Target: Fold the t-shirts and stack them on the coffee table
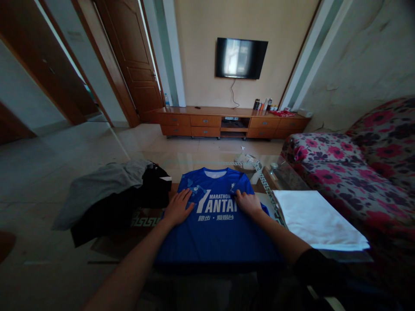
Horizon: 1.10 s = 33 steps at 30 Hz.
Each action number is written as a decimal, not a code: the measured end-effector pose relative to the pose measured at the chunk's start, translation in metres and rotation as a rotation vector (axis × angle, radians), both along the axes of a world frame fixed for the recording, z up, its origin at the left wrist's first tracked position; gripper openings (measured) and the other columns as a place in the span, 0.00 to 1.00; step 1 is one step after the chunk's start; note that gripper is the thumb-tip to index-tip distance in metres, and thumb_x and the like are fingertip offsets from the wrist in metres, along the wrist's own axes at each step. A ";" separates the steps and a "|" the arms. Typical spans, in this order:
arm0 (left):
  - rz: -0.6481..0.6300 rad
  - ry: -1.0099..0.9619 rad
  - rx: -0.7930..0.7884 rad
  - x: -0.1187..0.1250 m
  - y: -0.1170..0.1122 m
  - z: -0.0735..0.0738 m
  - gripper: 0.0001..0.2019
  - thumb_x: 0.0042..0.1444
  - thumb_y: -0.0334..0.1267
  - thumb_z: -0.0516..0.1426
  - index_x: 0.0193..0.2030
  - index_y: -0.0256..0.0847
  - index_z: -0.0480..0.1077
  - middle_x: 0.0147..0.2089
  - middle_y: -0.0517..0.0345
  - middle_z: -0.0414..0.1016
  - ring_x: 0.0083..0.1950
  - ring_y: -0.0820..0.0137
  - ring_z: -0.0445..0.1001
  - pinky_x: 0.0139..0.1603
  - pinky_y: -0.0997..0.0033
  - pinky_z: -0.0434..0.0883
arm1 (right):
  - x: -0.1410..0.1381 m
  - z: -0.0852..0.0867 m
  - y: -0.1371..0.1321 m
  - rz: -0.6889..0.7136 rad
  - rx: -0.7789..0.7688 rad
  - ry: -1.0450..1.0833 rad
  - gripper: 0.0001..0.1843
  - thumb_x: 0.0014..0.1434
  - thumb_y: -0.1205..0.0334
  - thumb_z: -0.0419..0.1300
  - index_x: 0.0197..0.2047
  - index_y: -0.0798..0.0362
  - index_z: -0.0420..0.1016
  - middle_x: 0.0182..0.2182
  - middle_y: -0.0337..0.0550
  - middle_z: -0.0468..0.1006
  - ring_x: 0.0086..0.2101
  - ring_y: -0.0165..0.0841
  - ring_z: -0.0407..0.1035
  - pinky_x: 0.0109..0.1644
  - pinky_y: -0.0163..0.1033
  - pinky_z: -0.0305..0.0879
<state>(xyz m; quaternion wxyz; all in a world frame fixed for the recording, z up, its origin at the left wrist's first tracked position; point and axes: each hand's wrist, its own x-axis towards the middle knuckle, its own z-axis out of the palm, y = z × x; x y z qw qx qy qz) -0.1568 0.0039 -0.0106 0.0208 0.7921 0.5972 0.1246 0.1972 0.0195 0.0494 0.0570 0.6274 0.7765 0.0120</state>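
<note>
A blue T-shirt with white lettering lies spread flat, front up, on a glass table. My left hand rests flat on the shirt's left chest, fingers stretched out and open. My right hand lies on the shirt's right chest by the sleeve, fingers bent down onto the cloth; whether they pinch the fabric I cannot make out. Both forearms reach in from the bottom of the view.
A pile of grey and black clothes sits left of the shirt. A folded white cloth lies to the right. A floral sofa stands at right. A wooden TV cabinet and a wall-mounted TV are at the far wall.
</note>
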 end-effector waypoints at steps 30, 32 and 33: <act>-0.002 0.026 0.016 0.002 0.001 -0.004 0.32 0.69 0.55 0.43 0.74 0.42 0.56 0.77 0.51 0.53 0.77 0.58 0.51 0.76 0.52 0.48 | 0.133 0.005 -0.004 -0.003 0.001 0.210 0.11 0.65 0.65 0.52 0.44 0.53 0.75 0.46 0.51 0.75 0.44 0.38 0.72 0.47 0.38 0.62; -0.002 0.031 0.008 0.002 0.001 -0.004 0.32 0.69 0.56 0.43 0.74 0.42 0.55 0.77 0.51 0.53 0.77 0.59 0.50 0.76 0.53 0.48 | 0.124 0.003 -0.003 0.060 -0.018 0.254 0.11 0.67 0.64 0.52 0.48 0.53 0.73 0.47 0.50 0.75 0.45 0.36 0.72 0.50 0.37 0.62; -0.001 0.034 0.002 0.002 0.002 -0.004 0.33 0.69 0.56 0.43 0.74 0.42 0.55 0.77 0.51 0.52 0.77 0.59 0.50 0.76 0.53 0.47 | 0.120 0.001 -0.003 0.085 -0.053 0.250 0.11 0.68 0.63 0.52 0.49 0.53 0.73 0.47 0.50 0.75 0.45 0.36 0.72 0.51 0.37 0.62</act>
